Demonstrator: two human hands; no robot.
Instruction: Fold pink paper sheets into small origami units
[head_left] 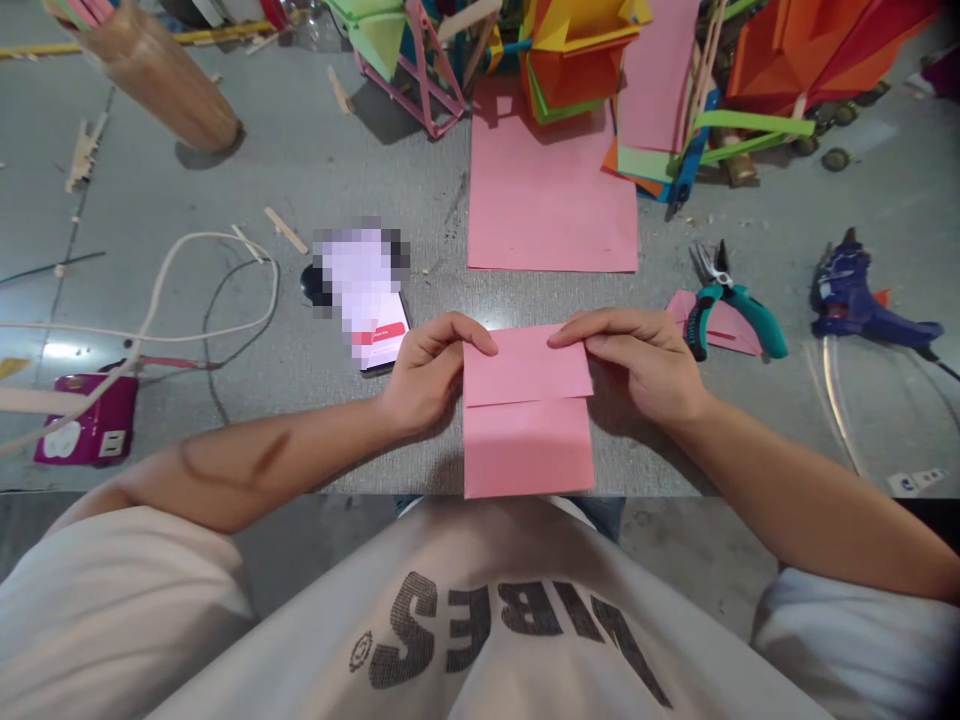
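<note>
A folded pink paper [529,440] lies at the table's front edge, its upper part folded down as a flap over the lower part. My left hand [441,365] grips its upper left corner, with the index finger on top of the flap. At the upper right corner my right hand [637,355] pinches the same paper between finger and thumb. The parts of both hands beneath the paper are hidden. Beyond it lies a larger pink sheet [551,210], apart from the hands.
Left of the paper lies a lit phone [386,335]. Pliers [731,305] and a blue glue gun [862,300] are at the right. A white cable [161,280] loops near a purple box [94,425]. Colored paper shapes [577,50] and a brown cylinder [161,80] stand behind.
</note>
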